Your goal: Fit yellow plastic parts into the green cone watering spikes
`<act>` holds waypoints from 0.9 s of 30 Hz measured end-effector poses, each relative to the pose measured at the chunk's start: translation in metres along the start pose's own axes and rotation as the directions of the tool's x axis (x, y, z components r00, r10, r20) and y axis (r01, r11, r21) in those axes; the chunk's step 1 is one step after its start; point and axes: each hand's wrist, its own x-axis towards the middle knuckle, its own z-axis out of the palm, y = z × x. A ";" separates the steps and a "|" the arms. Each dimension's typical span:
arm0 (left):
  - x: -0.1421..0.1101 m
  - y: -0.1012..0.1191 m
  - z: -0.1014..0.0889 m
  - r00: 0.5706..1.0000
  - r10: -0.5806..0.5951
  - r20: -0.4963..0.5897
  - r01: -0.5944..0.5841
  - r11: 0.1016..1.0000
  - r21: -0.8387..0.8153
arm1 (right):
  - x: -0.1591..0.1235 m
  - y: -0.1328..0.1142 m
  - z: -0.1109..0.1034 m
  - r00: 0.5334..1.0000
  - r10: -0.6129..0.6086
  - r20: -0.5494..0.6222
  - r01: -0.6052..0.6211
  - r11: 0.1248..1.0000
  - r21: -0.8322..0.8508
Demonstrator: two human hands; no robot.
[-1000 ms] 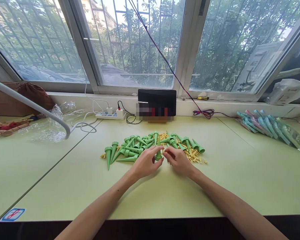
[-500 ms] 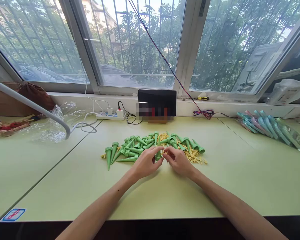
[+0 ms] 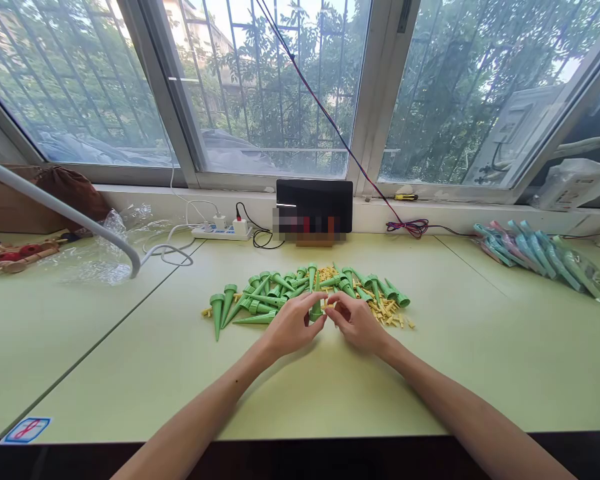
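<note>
Between the fingers of my left hand (image 3: pixel 296 325) is a green plastic spike (image 3: pixel 317 308), its narrow tip pointing away from me and its wide cap end toward me. My right hand (image 3: pixel 356 321) is closed in a pinch close beside it, on a small yellow piece (image 3: pixel 329 307) that is partly hidden by the fingertips. Several more capped green spikes (image 3: pixel 260 300) lie heaped behind and to the left of my hands. Small yellow pieces (image 3: pixel 387 312) are scattered at the right of the heap and behind it (image 3: pixel 327 273).
A dark screen on a stand (image 3: pixel 315 207) is behind the heap. A power strip (image 3: pixel 223 231) with cables is at the back left, near a grey curved tube (image 3: pixel 70 207). Plastic-bagged items (image 3: pixel 535 250) lie at the right. The table's front edge (image 3: pixel 330 438) is close to me.
Almost nothing differs. Both hands stay in place around the green spike, with only a very slight shift of the right fingertips toward it.
</note>
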 end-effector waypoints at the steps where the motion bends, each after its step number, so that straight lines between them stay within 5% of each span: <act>1: 0.000 0.000 0.000 1.000 -0.001 0.000 0.001 1.000 0.000 | 0.000 0.000 0.000 1.000 -0.002 0.001 0.002 1.000 -0.003; 27: -0.002 -0.002 0.002 1.000 0.008 0.013 -0.009 0.999 0.034 | 0.001 0.000 0.000 0.999 0.016 0.045 -0.014 0.999 -0.036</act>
